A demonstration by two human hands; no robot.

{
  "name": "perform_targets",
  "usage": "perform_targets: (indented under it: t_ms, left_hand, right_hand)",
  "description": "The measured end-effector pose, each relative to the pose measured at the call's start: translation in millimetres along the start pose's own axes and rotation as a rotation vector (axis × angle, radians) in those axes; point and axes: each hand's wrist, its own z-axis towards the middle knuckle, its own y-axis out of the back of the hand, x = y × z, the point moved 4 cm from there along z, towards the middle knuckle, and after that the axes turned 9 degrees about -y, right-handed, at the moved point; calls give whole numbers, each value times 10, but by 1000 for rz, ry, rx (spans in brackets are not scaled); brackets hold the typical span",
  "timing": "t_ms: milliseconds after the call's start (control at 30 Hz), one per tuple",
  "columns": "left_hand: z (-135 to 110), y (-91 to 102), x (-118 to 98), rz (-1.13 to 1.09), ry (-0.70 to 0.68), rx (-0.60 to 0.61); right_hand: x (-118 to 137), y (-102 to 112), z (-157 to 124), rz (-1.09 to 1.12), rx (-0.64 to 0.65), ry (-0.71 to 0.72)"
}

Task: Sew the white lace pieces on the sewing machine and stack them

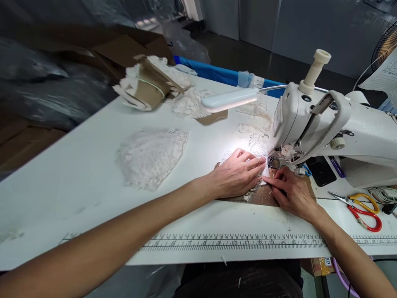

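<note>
My left hand (237, 176) lies flat, fingers stretched out, over a piece of white lace fabric (230, 155) and covers most of it. The lace reaches the presser foot (273, 162) of a white sewing machine (369, 132). From the other side, my right hand (293, 192) touches the near edge of the lace with its extended index finger. Its thumb is apart from that finger, and the remaining fingers are bent. Under both hands is a brown, shiny plate (263, 197) on the machine bed. The needle point is too small to make out.
Another lace piece (151, 155) lies left on the white table (102, 194). Behind are a banded lace bundle (149, 87) and a lamp (229, 100). To the right are thread snips (343, 198), red-and-yellow scissor handles (364, 211) and a phone (321, 170). A printed ruler (235, 242) follows the front edge.
</note>
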Motion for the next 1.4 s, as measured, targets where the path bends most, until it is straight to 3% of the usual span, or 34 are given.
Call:
perform_targets:
  t_ms: [667, 967, 1400]
  left_hand:
    - [-12, -17, 11, -25, 8, -50]
    - [1, -9, 7, -35, 1, -33]
    - [-2, -9, 6, -25, -13, -62]
  right_hand:
    - [-2, 2, -4, -18, -17, -2]
    - [126, -9, -76, -168, -16, 36]
    - [91, -9, -76, -71, -46, 24]
